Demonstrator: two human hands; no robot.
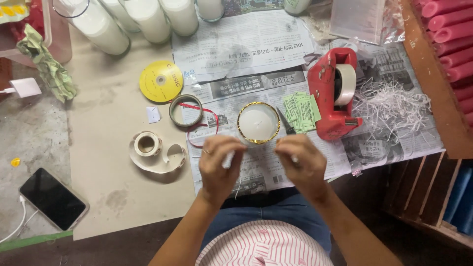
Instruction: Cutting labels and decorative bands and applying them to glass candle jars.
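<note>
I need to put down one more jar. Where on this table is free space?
Free: tan board between the sticker roll and phone. Crowded: newspaper around the candle, where left hand, right hand and tape dispenser sit.

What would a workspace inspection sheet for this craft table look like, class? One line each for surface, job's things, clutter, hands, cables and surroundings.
Surface: table with newspaper sheets spread under the work.
Job's things: white candle with gold rim, just beyond the hands.
Clutter: red tape dispenser, green tickets, yellow disc, ribbon spool, sticker roll, shredded paper.
Hands: left hand and right hand pinch something small; unclear what.
Cables: white cable into phone.
Surroundings: tall white candles, red candles.
</note>
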